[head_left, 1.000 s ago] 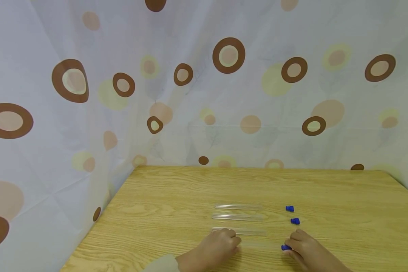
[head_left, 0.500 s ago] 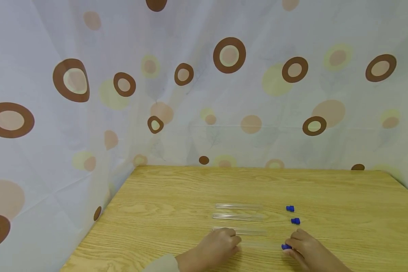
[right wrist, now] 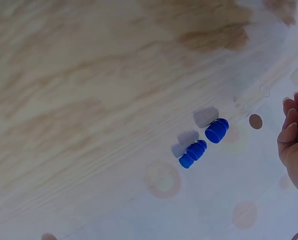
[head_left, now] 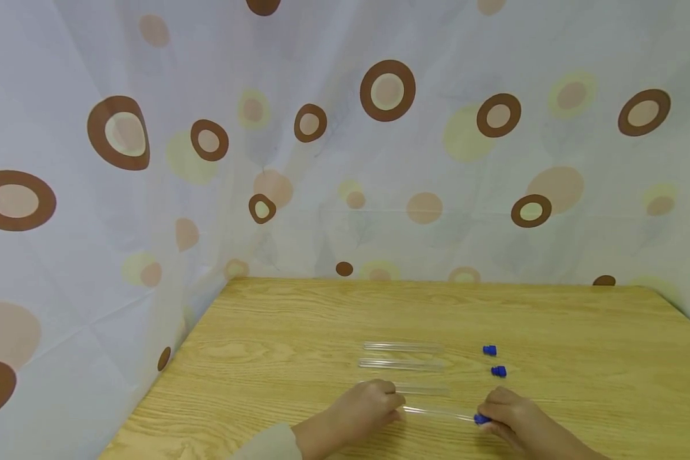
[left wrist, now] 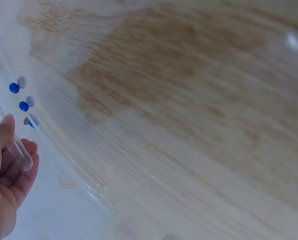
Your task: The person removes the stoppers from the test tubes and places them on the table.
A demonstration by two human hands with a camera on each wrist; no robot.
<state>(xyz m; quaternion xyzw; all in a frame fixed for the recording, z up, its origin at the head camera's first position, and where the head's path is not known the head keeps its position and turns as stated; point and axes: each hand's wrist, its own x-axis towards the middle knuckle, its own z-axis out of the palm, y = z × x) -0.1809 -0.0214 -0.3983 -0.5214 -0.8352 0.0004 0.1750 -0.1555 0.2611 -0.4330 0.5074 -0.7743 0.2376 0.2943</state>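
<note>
In the head view my left hand [head_left: 365,409] holds a clear test tube [head_left: 437,413] near its left end. The left wrist view shows the tube's rounded end [left wrist: 24,159] between thumb and fingers. My right hand [head_left: 520,421] pinches a blue stopper [head_left: 481,419] at the tube's other end. Whether the stopper sits inside the tube's mouth is too small to tell. Beyond my left hand lie three more clear tubes, the nearest one [head_left: 422,388] partly behind that hand. Two blue stoppers, a farther one [head_left: 490,350] and a nearer one [head_left: 499,371], lie beyond my right hand.
The wood-grain table [head_left: 264,319] reaches back to a white curtain [head_left: 322,236] with brown and beige circles, which also hangs along the left side. Blue stoppers [right wrist: 217,130] show on the table in the right wrist view.
My left hand has shifted slightly left, and the held tube now shows more clearly between both hands. The stopper in my right hand has moved slightly left. The loose tubes and stoppers stay put.
</note>
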